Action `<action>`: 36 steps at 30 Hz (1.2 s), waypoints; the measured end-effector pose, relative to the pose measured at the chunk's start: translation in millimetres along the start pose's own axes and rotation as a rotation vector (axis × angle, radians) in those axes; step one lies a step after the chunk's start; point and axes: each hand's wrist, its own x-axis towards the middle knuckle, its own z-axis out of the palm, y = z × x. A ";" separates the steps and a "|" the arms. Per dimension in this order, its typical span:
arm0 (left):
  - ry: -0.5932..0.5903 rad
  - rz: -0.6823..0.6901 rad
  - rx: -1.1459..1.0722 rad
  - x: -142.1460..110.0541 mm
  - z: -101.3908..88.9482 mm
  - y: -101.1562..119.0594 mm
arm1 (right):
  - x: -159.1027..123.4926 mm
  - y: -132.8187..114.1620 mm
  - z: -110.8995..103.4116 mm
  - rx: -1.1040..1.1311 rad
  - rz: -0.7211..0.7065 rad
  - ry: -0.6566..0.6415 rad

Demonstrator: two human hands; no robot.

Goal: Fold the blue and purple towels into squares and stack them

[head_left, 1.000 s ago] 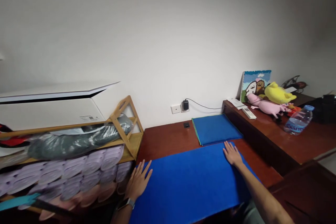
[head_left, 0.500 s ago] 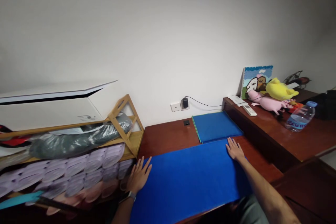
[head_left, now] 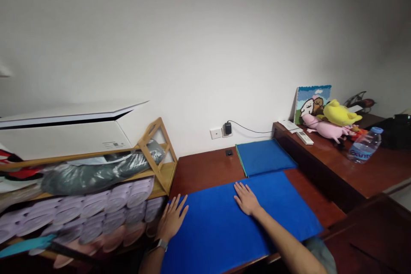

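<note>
A large blue cloth (head_left: 282, 209) lies spread on the dark wooden table (head_left: 205, 169). My left hand (head_left: 171, 219) rests flat with fingers spread on the cloth's left edge, a watch on its wrist. My right hand (head_left: 245, 198) lies flat and open on the cloth near its far edge, around the middle. Behind the cloth sits a smaller folded blue cloth stack (head_left: 263, 157) with a green edge.
A wooden rack (head_left: 154, 145) at left holds a grey bag, rolled lilac cloths and a white box. A raised desk (head_left: 353, 167) at right carries plush toys (head_left: 334, 122), a picture, a remote and a water bottle (head_left: 364, 147). A charger (head_left: 227, 128) is plugged into the wall.
My right hand has slid left across the blue cloth from its far right corner to the middle. My left hand has stayed at the left edge.
</note>
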 end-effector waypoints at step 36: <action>0.006 0.005 -0.065 -143.9 -11.2 67.7 | -80.4 -91.3 17.9 0.090 -0.089 -0.019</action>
